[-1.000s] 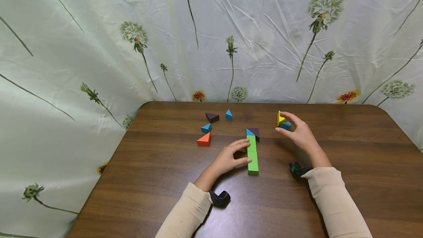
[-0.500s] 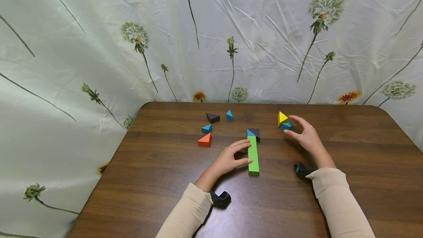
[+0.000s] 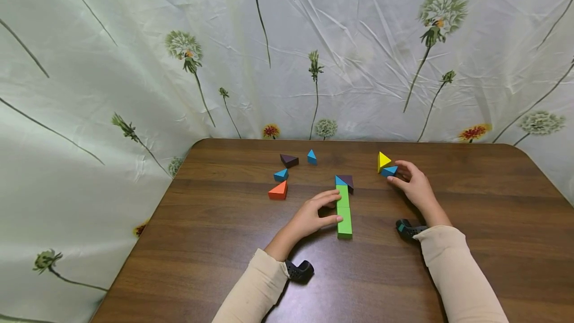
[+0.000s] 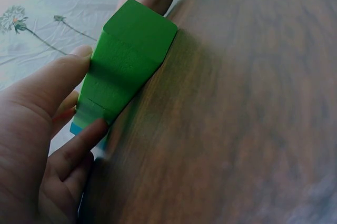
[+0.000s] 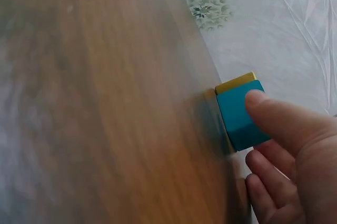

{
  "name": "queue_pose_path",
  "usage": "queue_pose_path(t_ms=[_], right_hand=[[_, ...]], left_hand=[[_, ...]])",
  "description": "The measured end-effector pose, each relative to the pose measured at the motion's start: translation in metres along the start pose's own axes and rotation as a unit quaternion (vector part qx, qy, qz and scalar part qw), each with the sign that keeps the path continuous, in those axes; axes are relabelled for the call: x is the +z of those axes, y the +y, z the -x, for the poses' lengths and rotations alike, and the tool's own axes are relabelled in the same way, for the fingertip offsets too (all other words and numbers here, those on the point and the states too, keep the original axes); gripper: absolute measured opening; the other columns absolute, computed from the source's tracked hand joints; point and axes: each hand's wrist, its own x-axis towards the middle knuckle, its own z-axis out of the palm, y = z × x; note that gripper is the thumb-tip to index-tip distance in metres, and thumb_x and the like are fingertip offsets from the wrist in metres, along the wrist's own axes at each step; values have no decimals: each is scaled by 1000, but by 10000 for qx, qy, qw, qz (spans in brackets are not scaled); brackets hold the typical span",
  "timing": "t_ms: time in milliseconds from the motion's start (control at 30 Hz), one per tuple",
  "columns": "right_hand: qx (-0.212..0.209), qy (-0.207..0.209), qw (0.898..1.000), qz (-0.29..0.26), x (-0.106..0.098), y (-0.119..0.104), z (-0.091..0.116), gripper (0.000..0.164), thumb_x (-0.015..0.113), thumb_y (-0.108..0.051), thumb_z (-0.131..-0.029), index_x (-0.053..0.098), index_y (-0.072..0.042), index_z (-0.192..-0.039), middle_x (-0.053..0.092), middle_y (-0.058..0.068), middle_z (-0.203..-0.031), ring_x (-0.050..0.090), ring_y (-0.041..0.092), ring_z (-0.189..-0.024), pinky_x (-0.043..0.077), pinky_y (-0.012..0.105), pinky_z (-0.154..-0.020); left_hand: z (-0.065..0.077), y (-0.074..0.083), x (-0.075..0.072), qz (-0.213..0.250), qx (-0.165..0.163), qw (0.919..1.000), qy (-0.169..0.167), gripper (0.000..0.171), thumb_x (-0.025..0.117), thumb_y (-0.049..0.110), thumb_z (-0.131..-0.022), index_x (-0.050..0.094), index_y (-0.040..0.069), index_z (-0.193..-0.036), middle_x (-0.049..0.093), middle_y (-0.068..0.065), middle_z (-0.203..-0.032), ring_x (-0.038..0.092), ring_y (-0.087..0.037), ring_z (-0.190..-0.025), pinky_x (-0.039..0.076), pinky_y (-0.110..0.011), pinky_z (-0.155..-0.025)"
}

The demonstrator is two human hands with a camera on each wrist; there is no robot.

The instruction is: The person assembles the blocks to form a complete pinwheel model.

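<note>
My left hand (image 3: 309,216) rests at the left side of two green blocks (image 3: 344,223) joined end to end, thumb on the near one and fingertips at the far one. A blue triangle block (image 3: 340,180) and a dark purple triangle block (image 3: 348,179) sit together at the row's far end. At the right, my right hand (image 3: 415,186) pinches another blue triangle block (image 3: 388,171) between thumb and fingers. Its thumb lies on the blue face (image 5: 237,113) in the right wrist view. Right behind it stands a yellow triangle block (image 3: 383,160).
Loose on the left of the brown table (image 3: 215,258) lie an orange-red triangle block (image 3: 278,191), a blue one (image 3: 280,175), a dark purple one (image 3: 289,160) and a small blue one (image 3: 312,157). A flowered curtain (image 3: 287,98) hangs behind the table's back edge.
My right hand has let go of the yellow block, drawn back a little, and taken hold of the blue block in front of it. The left hand has stayed on the green blocks.
</note>
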Motion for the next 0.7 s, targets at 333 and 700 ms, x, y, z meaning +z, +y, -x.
queue_pose_path(t_ms=[333, 700], right_hand=[[142, 261, 9993, 225, 6, 4, -4, 42, 58, -14, -89, 43, 7, -122, 48, 31, -114, 46, 42, -104, 35, 52, -89], [40, 509, 9986, 145, 7, 1, -3, 37, 57, -11, -89, 47, 6, -120, 52, 30, -112, 50, 40, -101, 40, 50, -86]], left_hand=[[0, 0, 0, 8, -11, 10000, -3, 52, 68, 29, -81, 52, 12, -127, 41, 5, -135, 53, -6, -100, 39, -23, -89], [0, 1, 0, 37, -55, 10000, -18, 51, 68, 27, -81, 52, 11, -127, 41, 5, -135, 53, -6, -100, 39, -23, -88]])
